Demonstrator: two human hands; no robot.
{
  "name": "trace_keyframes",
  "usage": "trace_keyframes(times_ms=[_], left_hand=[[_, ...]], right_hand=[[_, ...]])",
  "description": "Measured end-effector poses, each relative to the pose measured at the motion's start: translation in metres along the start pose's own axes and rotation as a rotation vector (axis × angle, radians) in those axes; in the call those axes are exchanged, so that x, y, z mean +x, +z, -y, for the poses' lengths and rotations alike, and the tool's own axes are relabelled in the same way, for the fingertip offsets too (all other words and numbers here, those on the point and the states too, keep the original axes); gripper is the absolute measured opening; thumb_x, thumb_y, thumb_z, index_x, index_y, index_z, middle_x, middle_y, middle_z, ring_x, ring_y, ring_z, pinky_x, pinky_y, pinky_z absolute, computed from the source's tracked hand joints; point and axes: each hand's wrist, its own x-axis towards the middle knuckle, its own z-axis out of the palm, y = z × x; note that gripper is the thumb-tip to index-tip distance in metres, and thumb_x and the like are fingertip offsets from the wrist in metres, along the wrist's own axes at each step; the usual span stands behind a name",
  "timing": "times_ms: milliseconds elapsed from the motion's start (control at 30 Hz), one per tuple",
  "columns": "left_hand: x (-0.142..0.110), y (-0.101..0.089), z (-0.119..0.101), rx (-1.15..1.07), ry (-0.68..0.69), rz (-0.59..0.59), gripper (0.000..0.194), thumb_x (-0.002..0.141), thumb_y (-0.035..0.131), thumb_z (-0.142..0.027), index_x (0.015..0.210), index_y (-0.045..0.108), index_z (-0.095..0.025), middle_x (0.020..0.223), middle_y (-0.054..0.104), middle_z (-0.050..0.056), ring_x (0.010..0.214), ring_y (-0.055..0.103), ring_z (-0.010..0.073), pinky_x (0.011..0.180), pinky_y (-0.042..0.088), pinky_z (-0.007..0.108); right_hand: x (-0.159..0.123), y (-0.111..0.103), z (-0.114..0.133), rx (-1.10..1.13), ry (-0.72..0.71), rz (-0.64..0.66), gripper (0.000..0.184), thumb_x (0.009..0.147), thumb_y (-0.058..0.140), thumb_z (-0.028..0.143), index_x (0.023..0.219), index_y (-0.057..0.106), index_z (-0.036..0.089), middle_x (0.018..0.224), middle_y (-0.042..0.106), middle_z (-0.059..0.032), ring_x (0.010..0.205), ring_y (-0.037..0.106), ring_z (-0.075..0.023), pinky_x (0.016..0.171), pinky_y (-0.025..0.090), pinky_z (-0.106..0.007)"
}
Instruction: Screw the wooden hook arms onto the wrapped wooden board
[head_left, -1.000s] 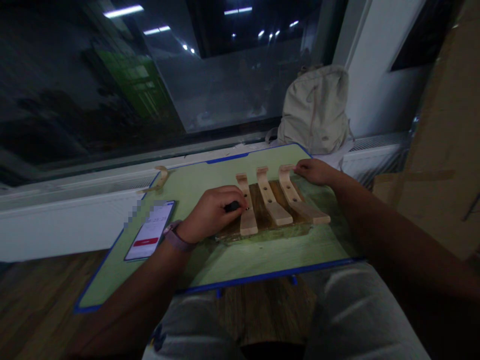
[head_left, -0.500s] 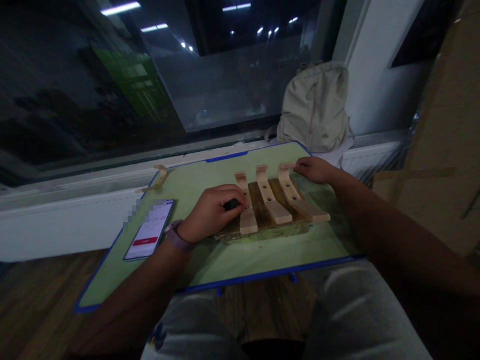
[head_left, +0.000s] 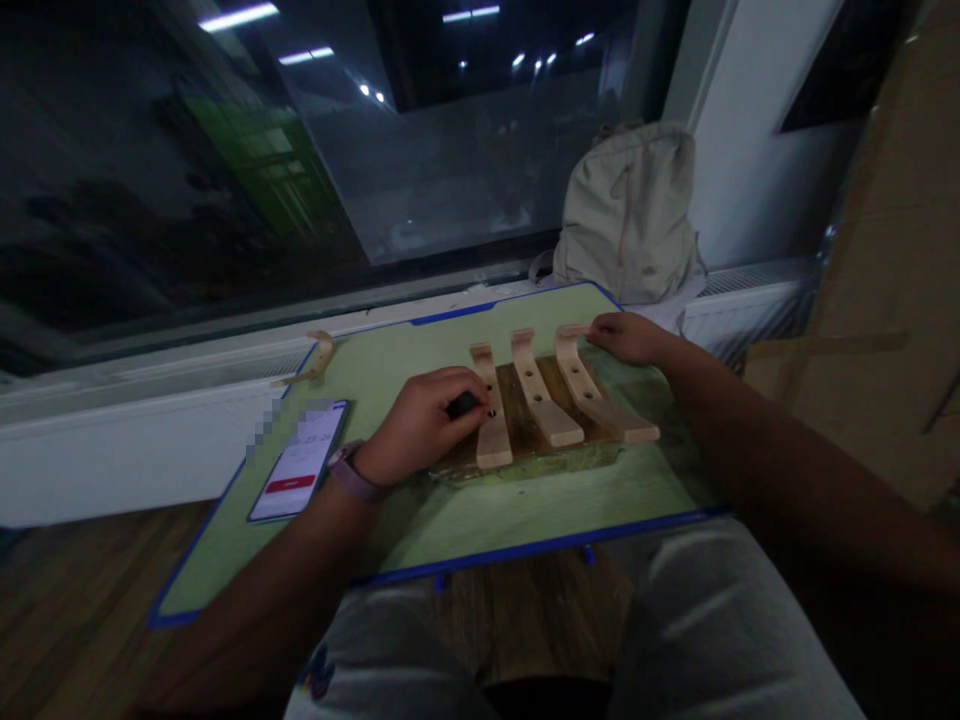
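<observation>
Three curved wooden hooks stand side by side across a brown wooden board: the left hook (head_left: 495, 440), the middle hook (head_left: 551, 408) and the right hook (head_left: 600, 400). Dark round holes show in them. My left hand (head_left: 424, 415) is closed around a short black object (head_left: 462, 404), whose kind I cannot make out; its end is close to the lower hole of the left hook. At the far right, my right hand (head_left: 626, 338) has its fingers pressed together at the curled upper end of the right hook. The brown board (head_left: 517, 400) is partly covered by the hooks.
A phone (head_left: 300, 460) lies on the left of the green, blue-edged table (head_left: 420, 530). Another curved wooden piece (head_left: 321, 355) rests at the table's far left edge. Behind the table are a beige backpack (head_left: 630, 215) and a dark window (head_left: 450, 150). Cardboard (head_left: 847, 400) stands to the right.
Almost nothing differs. My left hand, with the black object, and the lower end of the left hook have shifted very slightly to the left. My right hand stays at the right hook.
</observation>
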Motion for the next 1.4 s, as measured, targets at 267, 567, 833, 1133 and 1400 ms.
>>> trace_keyframes(times_ms=[267,567,833,1133,1400], left_hand=[[0.001,0.005,-0.002,-0.028,-0.024,-0.047,0.007,0.082,0.065,-0.010,0.079,0.063,-0.016,0.081,0.070,0.002,0.077,0.066,0.0126,0.071,0.049,0.023],[0.000,0.000,0.001,-0.041,0.020,0.014,0.008,0.083,0.062,-0.009,0.080,0.062,-0.016,0.082,0.070,0.003,0.077,0.066,0.0124,0.072,0.050,0.024],[-0.002,-0.006,0.006,-0.033,0.059,0.080,0.011,0.082,0.062,-0.007,0.083,0.066,-0.017,0.088,0.073,0.004,0.085,0.069,0.0137,0.077,0.053,0.025],[-0.001,-0.004,0.002,0.029,0.067,0.088,0.008,0.082,0.064,-0.008,0.082,0.067,-0.016,0.085,0.073,0.003,0.080,0.069,0.0137,0.073,0.053,0.024],[0.003,-0.005,-0.001,0.003,0.008,0.098,0.006,0.082,0.066,-0.011,0.079,0.068,-0.016,0.081,0.073,0.002,0.076,0.068,0.0134,0.071,0.053,0.024]], right_hand=[[0.000,0.001,0.000,0.000,0.004,-0.004,0.038,0.093,0.041,0.045,0.080,0.063,0.018,0.086,0.071,-0.0106,0.076,0.061,-0.0202,0.070,0.044,-0.030],[-0.001,0.000,0.002,-0.011,0.002,-0.008,0.037,0.093,0.041,0.045,0.080,0.063,0.018,0.084,0.070,-0.0100,0.077,0.061,-0.0203,0.071,0.044,-0.030],[0.000,0.000,0.000,-0.024,0.000,0.000,0.038,0.093,0.040,0.045,0.081,0.063,0.017,0.085,0.070,-0.0103,0.077,0.061,-0.0200,0.070,0.043,-0.029],[0.001,0.001,-0.002,-0.020,-0.008,0.009,0.039,0.093,0.039,0.047,0.081,0.062,0.017,0.086,0.070,-0.0103,0.078,0.061,-0.0201,0.071,0.043,-0.029],[0.001,0.001,-0.002,-0.014,-0.002,0.000,0.039,0.093,0.040,0.048,0.081,0.063,0.018,0.085,0.070,-0.0099,0.077,0.062,-0.0205,0.071,0.044,-0.030]])
